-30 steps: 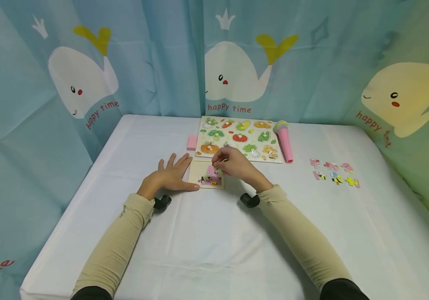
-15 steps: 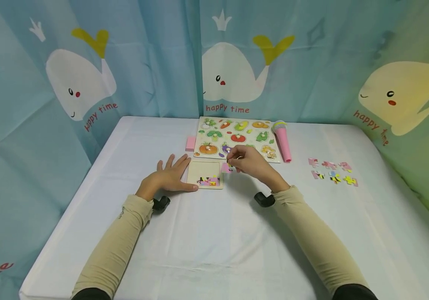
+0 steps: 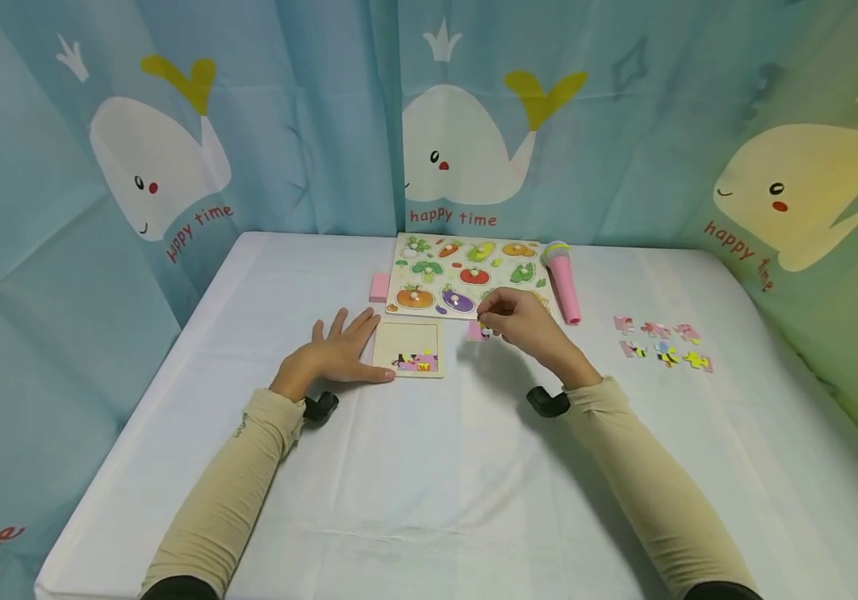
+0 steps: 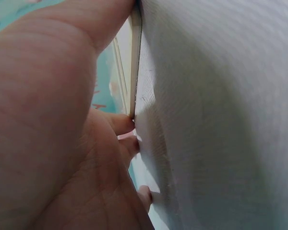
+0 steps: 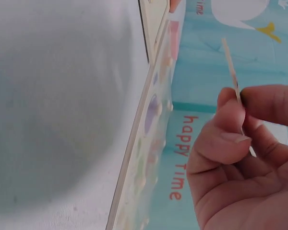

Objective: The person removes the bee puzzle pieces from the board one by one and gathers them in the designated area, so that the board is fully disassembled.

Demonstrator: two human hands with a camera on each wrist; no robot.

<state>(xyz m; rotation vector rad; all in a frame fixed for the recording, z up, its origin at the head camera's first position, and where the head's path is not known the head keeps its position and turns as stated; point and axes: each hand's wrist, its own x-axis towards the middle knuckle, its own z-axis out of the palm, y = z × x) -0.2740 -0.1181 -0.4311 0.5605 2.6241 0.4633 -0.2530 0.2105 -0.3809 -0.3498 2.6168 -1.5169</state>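
In the head view a small square wooden puzzle tray (image 3: 408,337) lies flat, with a strip of joined puzzle pieces (image 3: 417,362) along its lower right edge. My left hand (image 3: 333,352) rests on the table with fingers spread, its thumb and fingertips against the tray's left side; the left wrist view shows that thumb (image 4: 110,24) at the tray edge. Right of the tray my right hand (image 3: 522,321) pinches a pink puzzle piece (image 3: 476,332) above the table. Seen edge-on in the right wrist view, that thin piece (image 5: 229,60) sits between thumb and fingers.
A vegetable knob puzzle board (image 3: 476,275) lies behind the tray, with a pink block (image 3: 380,287) at its left and a pink toy microphone (image 3: 566,283) at its right. Several loose puzzle pieces (image 3: 665,343) lie in two rows on the right of the table.
My right hand has lifted the pink puzzle piece away from over the tray and carried it to the right. The left hand has stayed in place against the tray.
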